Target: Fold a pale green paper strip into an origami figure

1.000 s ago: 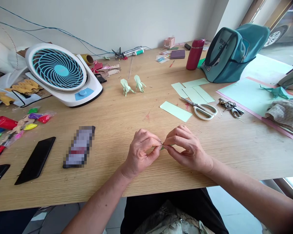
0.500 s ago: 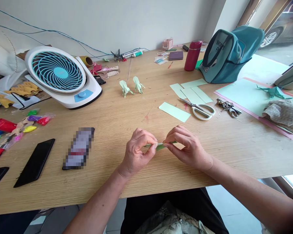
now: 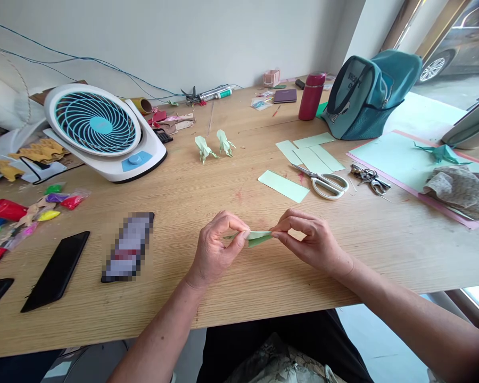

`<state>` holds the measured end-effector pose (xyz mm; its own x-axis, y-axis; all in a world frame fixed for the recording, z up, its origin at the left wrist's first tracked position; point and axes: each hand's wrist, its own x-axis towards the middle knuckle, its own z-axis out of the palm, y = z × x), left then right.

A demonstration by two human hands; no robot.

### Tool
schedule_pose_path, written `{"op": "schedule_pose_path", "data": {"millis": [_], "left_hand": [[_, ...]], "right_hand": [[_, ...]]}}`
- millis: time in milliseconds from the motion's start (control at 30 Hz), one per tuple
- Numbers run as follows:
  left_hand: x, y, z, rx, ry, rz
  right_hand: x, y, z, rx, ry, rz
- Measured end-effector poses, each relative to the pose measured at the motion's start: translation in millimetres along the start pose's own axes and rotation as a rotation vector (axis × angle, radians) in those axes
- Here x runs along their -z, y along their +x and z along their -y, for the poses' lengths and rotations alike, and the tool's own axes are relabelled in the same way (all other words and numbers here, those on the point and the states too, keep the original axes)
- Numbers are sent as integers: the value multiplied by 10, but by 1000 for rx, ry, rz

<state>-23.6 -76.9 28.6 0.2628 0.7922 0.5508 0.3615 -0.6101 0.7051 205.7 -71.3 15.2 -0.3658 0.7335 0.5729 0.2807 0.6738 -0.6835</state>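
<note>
Between my hands is a folded strip of light green paper (image 3: 259, 238), its layers slightly parted in the middle. My left hand (image 3: 219, 247) pinches it near its left part, thumb against forefinger. At the paper's right end, my right hand (image 3: 311, 239) is closed in a similar pinch. Both hands are just above the wooden table near its front edge. Beyond them lie a loose green paper strip (image 3: 283, 186) and white-handled scissors (image 3: 329, 186). Two folded green paper figures (image 3: 203, 149) stand farther back. The fingers hide the ends of the held paper.
More green strips (image 3: 313, 140) lie beside a bunch of keys (image 3: 369, 178). A fan (image 3: 104, 130) stands at the back left, with phones (image 3: 58, 271) in front of it. A red flask (image 3: 312, 97) and a teal backpack (image 3: 373, 96) are at the back right.
My hands have moved apart along the paper, the left one slightly leftward, so more of the folded strip shows between them. The view has tilted a little.
</note>
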Motion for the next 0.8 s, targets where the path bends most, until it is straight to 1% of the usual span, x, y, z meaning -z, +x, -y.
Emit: {"op": "schedule_pose_path", "data": {"millis": [167, 233, 333, 433, 533, 633, 800], "left_hand": [[-16, 0, 73, 172, -72, 23], [-24, -1, 87, 215, -80, 21], [-26, 5, 69, 201, -104, 31], [-28, 11, 19, 167, -108, 50], [-47, 5, -26, 173, -110, 99], [-71, -6, -41, 171, -113, 133], [-58, 2, -4, 141, -107, 117]], "right_hand": [[0, -2, 11, -29, 12, 8], [-4, -5, 10, -35, 16, 8], [-11, -8, 2, -24, 22, 5], [-26, -7, -4, -8, 18, 39], [-56, -6, 0, 18, 4, 82], [-86, -10, 0, 51, -4, 89], [-81, -13, -30, 29, 28, 86]]}}
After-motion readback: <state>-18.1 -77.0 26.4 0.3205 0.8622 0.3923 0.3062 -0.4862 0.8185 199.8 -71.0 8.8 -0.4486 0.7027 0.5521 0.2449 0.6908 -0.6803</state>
